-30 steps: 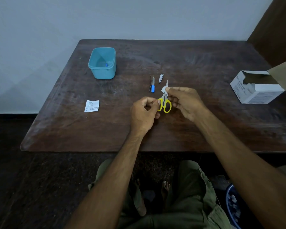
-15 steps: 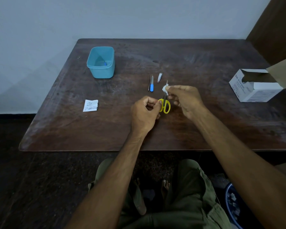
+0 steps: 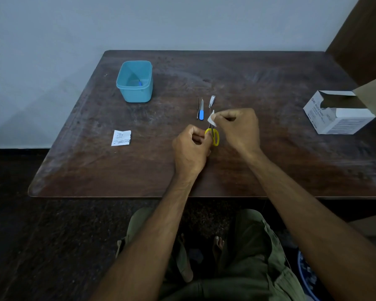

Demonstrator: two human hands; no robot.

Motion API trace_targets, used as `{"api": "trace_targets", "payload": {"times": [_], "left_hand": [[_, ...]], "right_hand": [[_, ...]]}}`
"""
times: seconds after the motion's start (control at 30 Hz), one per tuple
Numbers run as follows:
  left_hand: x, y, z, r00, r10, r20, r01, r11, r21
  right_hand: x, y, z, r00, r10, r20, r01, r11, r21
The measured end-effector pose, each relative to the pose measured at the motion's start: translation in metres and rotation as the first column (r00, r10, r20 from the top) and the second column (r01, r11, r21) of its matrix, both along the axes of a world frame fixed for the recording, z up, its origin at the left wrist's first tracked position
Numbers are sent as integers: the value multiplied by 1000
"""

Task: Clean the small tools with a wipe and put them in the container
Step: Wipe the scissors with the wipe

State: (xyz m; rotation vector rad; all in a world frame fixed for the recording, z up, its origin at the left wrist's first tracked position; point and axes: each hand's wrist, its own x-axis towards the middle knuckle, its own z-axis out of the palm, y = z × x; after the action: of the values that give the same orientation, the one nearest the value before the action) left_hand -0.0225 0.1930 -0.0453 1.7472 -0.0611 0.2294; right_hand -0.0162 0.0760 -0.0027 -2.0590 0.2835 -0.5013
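Dark wooden table [image 3: 96,166], yellow-handled scissors [image 3: 214,136] gripped by left hand [image 3: 191,146], white wipe [image 3: 211,118] pinched in right hand [image 3: 240,129]

The left hand [image 3: 190,146] grips the yellow handles of the scissors [image 3: 213,136] above the table [image 3: 269,161], while the right hand [image 3: 239,129] pinches a white wipe [image 3: 211,118] round the blades. Just beyond lie tweezers [image 3: 198,107], a blue-handled file [image 3: 201,110] and a nail clipper [image 3: 212,101]. A teal container [image 3: 135,92] stands far left, a torn wrapper [image 3: 121,137] nearer, and an open box [image 3: 339,114] at the right.
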Motion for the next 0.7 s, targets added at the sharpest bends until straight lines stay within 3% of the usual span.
{"api": "trace_targets", "payload": {"times": [0.27, 0.57, 0.7], "left_hand": [[0, 1, -1, 1000, -1, 28, -1, 998, 63], [2, 2, -3, 1000, -2, 16, 1, 999, 54], [0, 0, -2, 999, -34, 13, 33, 999, 29]], "right_hand": [[9, 10, 1, 997, -76, -19, 74, 992, -100], [5, 7, 1, 994, -51, -100, 44, 997, -66], [20, 0, 10, 992, -61, -114, 68, 996, 61]]}}
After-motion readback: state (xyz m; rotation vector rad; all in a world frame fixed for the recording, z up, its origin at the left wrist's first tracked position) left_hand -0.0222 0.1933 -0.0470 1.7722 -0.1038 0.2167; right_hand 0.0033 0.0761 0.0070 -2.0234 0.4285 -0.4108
